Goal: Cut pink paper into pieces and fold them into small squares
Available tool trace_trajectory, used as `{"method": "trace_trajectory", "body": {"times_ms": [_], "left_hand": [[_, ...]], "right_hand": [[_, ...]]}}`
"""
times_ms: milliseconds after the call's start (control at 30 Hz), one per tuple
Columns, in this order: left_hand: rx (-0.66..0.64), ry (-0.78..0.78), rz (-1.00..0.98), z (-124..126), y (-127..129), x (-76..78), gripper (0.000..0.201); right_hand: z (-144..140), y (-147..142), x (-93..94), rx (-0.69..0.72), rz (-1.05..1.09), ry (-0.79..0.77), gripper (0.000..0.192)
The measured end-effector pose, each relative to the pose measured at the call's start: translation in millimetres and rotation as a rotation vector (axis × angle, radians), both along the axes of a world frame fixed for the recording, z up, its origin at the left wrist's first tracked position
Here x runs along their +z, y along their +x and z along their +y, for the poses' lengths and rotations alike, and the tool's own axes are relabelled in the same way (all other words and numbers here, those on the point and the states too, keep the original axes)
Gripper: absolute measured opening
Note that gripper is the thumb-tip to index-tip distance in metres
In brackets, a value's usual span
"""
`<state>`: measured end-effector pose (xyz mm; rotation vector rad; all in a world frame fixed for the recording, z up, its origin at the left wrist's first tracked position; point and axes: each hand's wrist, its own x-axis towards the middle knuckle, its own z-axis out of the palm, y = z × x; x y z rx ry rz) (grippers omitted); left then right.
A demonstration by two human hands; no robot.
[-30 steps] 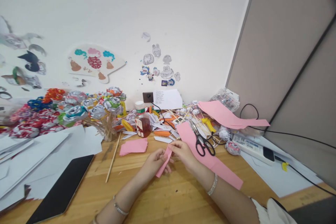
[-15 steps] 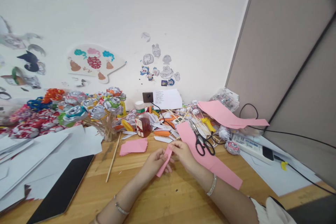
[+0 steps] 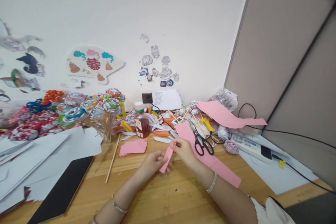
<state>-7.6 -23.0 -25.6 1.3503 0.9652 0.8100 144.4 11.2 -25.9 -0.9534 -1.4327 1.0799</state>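
Observation:
Both hands hold one small folded pink paper strip (image 3: 167, 158) just above the wooden table (image 3: 168, 196). My left hand (image 3: 151, 163) pinches its lower end. My right hand (image 3: 185, 149) pinches its upper end. A long pink paper sheet (image 3: 210, 161) lies under and right of my right hand. Black-handled scissors (image 3: 201, 142) rest on that sheet. A small stack of pink paper squares (image 3: 133, 147) lies left of my hands.
A dark tablet (image 3: 61, 189) and white sheets (image 3: 39, 161) lie at the left. Paper flowers on sticks (image 3: 76, 112), a small bottle (image 3: 141, 122) and paper scraps crowd the back. A wooden skewer (image 3: 112, 159), a power strip (image 3: 252, 145) and cables lie nearby.
The strip has tilted slightly more upright between my fingers, and both hands have shifted a little. The view has drifted slightly.

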Motion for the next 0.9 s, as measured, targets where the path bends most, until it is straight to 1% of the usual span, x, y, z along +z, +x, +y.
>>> {"method": "trace_trajectory", "body": {"times_ms": [133,300,433,533,633,700,767,900], "left_hand": [[0.022,-0.011,0.020,1,-1,0.8,0.032],[0.027,-0.078,0.068,-1,-2,3.0,0.031],[0.056,-0.017,0.077,-2,-2,3.1,0.027],[0.091,0.034,0.076,0,-1,1.9,0.025],[0.159,0.082,0.063,2,-1,1.1,0.025],[0.185,0.101,0.050,4,-2,0.5,0.026],[0.171,0.103,0.037,5,-2,-0.6,0.026],[0.114,0.091,0.013,4,-2,-3.0,0.027]], "right_hand": [[2,1,-0.5,-0.013,0.001,0.015,0.012],[4,2,-0.6,-0.034,-0.011,0.040,0.012],[6,3,0.9,-0.041,-0.001,0.040,0.014],[8,4,0.7,0.040,0.058,0.001,0.019],[6,3,-0.9,0.225,0.067,-0.117,0.032],[3,1,-1.7,0.325,-0.006,-0.175,0.032],[0,-1,-1.6,0.341,-0.054,-0.173,0.028],[-3,-2,-0.9,0.265,-0.033,-0.153,0.032]]}}
